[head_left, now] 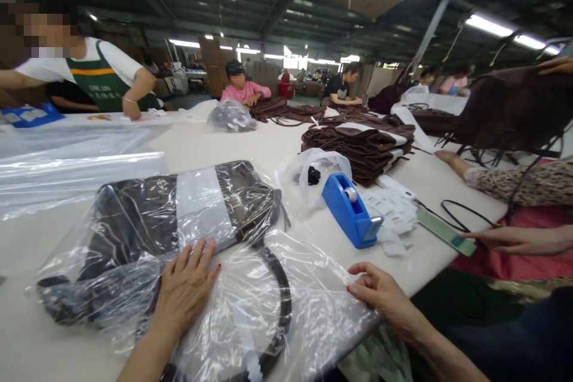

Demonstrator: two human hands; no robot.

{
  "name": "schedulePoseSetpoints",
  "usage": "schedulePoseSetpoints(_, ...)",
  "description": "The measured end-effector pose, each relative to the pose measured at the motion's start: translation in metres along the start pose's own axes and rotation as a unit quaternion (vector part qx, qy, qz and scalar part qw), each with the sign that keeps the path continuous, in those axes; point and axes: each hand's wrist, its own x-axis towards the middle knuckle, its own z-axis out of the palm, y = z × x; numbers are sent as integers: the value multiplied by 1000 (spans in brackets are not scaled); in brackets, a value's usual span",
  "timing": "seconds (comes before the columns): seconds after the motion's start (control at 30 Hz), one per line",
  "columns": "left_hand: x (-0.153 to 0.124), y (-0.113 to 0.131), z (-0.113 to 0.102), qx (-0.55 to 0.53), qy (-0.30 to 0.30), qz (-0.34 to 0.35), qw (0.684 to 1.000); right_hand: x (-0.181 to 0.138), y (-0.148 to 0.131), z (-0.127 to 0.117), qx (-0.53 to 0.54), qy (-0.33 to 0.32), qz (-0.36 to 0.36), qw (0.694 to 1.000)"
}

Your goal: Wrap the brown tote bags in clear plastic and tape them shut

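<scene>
so far left, about 9 o'clock in the view, there's a pile of clear plastic sleeves (80, 173) lying on the white tabletop (201, 143), and up at 10 o'clock a person in a green apron (98, 80) leans on the far edge

Moving in, the dark brown bag (147, 215) sits inside a clear plastic bag (308, 304), lying flat near the front edge, roughly 7 o'clock. The left hand (185, 286) lies palm down on top of it with fingers spread, grip apart, just pressing the plastic and not closed on anything. The bag's strap (284, 292) curls out at 3 o'clock from that hand, under the plastic too

The right hand (380, 295) is at 5 o'clock, at the plastic's right edge, grip pinched together on the film between thumb and fingertips. At 12 o'clock from it stands a blue tape dispenser (349, 209), with loose white tags (394, 215) just beside it at its 3 o'clock. Further back is a stack of brown bags (362, 146). Far right at 3 o'clock a co-worker's hand (514, 240) rests near a green strip (445, 233)
</scene>
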Motion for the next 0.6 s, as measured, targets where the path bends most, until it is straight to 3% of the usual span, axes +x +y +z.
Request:
schedulePoseSetpoints(0.13, -1, 0, 1, 7, -10, -6, 1000, -6, 8, -5, -11, 18, 1, 1000)
schedulePoseSetpoints(0.33, -1, 0, 0, 12, -14, -5, 1000, -11, 13, -7, -144, 7, -47, 988)
schedulePoseSetpoints(0.5, 0, 1, -2, 11, -10, -7, 1000, -21, 12, -10, -148, -50, -60, 986)
schedulePoseSetpoints(0.6, 0, 2, -2, 1, -6, -5, 1000, -29, 20, -1, -149, 5, -61, 987)
